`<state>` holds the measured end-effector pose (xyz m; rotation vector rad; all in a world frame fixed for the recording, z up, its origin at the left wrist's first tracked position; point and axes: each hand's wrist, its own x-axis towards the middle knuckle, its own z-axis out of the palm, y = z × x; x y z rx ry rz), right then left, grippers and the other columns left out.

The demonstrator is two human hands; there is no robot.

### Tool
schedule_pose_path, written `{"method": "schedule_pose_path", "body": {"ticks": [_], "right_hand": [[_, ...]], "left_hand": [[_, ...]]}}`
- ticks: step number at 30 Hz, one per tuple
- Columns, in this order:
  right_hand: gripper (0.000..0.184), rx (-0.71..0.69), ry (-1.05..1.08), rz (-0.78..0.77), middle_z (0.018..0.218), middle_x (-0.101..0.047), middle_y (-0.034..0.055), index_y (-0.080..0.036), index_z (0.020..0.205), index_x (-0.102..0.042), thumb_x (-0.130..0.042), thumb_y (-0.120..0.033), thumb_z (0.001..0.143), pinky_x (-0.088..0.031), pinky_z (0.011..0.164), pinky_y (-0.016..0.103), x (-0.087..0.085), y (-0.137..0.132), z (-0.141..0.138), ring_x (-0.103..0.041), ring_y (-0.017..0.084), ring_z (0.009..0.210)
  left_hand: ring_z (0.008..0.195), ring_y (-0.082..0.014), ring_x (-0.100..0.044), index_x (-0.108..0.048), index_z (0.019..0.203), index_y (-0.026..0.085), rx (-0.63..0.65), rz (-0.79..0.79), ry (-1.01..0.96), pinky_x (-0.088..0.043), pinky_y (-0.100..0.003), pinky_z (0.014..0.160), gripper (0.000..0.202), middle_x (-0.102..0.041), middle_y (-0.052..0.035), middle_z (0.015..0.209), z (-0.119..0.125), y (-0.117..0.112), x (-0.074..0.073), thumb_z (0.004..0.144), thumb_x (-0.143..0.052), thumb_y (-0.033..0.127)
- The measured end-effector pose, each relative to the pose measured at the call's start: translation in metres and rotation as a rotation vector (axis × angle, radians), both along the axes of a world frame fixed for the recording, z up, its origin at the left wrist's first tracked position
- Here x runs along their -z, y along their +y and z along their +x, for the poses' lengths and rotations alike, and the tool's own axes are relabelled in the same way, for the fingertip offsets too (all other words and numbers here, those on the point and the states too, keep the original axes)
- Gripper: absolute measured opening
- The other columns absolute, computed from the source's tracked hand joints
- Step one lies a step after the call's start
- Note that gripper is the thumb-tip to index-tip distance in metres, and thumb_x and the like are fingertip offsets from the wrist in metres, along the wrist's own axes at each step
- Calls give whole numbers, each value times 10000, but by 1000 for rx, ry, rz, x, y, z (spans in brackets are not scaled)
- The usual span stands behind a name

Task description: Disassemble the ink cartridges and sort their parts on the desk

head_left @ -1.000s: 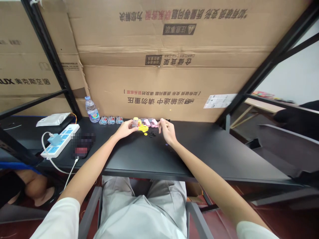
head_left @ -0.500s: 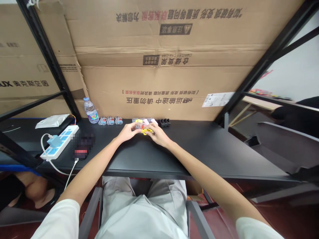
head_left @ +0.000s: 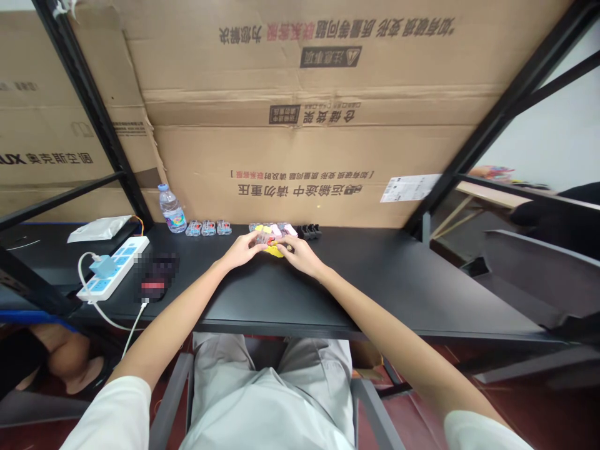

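Observation:
Near the back of the black desk, my left hand (head_left: 240, 251) is closed around a small clear plastic piece (head_left: 268, 239) with red inside. My right hand (head_left: 304, 256) meets it from the other side, its fingers closed at a bright yellow piece (head_left: 274, 251) lying just below the clear one. Whether the two pieces are joined I cannot tell. Right behind my fingers is a row of small clear, yellow and pink pieces (head_left: 284, 229), partly hidden. Beside that row, to the right, stand several small black plastic parts (head_left: 309, 232).
Three clear pieces (head_left: 209, 228) line up left of my hands, beside a water bottle (head_left: 171, 210). Farther left lie a power strip (head_left: 113, 269) with a plugged-in cable and a blurred dark device (head_left: 157, 275). Cardboard (head_left: 300, 144) walls the back, between black metal posts.
The yellow piece has shifted and turned slightly between my hands. My right fingers have moved a little off the clear piece; my left hand stays nearly still.

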<state>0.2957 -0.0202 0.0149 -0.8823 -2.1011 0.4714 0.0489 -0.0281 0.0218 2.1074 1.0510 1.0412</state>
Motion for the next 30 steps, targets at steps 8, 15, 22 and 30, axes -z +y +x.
{"method": "schedule_pose_path", "body": {"ticks": [8, 15, 22, 30], "right_hand": [[321, 53, -49, 66, 836, -736, 67, -225, 930, -743, -551, -458, 1036, -476, 731, 349, 1, 0, -1, -621, 221, 736], [339, 76, -24, 42, 749, -651, 40, -236, 845, -637, -542, -503, 1031, -469, 732, 357, 2, 1, -1, -575, 212, 683], [301, 144, -43, 134, 863, -713, 74, -230, 868, -681, -538, -445, 1021, -476, 725, 347, -10, 6, 15, -612, 217, 719], [301, 726, 67, 107, 845, -787, 120, -192, 817, -745, -573, -419, 918, -505, 749, 343, -14, 38, 97, -698, 260, 772]], "left_hand": [[889, -248, -695, -691, 1305, 205, 6, 57, 58, -566, -401, 883, 416, -761, -69, 1024, 2, -1, 0, 994, -661, 480], [967, -269, -706, -677, 1347, 212, -27, 24, 15, -570, -419, 923, 435, -769, -78, 1067, 1, -2, -5, 996, -651, 467], [1042, -250, -720, -643, 1313, 199, -113, 62, -111, -569, -374, 940, 416, -756, -102, 1226, -12, 4, -14, 977, -673, 442], [814, -183, -687, -421, 1601, 263, -278, 92, 155, -559, -361, 874, 722, -692, -100, 1290, -48, 23, -3, 922, -665, 299]]}}
